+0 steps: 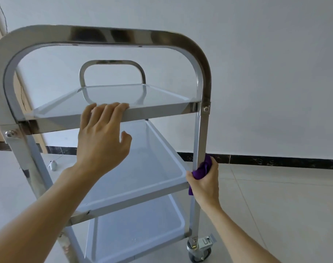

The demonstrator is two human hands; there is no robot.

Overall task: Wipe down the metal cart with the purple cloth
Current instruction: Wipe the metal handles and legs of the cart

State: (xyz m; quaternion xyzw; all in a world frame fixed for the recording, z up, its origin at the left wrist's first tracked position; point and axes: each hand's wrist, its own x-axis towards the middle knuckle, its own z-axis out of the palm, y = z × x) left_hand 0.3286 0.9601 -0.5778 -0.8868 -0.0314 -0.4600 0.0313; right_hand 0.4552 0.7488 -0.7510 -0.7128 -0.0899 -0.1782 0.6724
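Note:
A three-shelf stainless steel cart (108, 36) stands in front of me, its arched handle at the top. My left hand (102, 138) rests on the near rim of the top shelf, fingers hooked over the edge and thumb free below. My right hand (205, 182) grips the bunched purple cloth (202, 170) around the cart's near right upright post, level with the middle shelf. Most of the cloth is hidden inside my fist.
A castor with a brake (199, 250) sits under the right post. A white wall with a dark marble skirting (275, 161) stands behind the cart. Pale floor tiles spread to the right. A small white object (52, 165) lies on the floor at the left.

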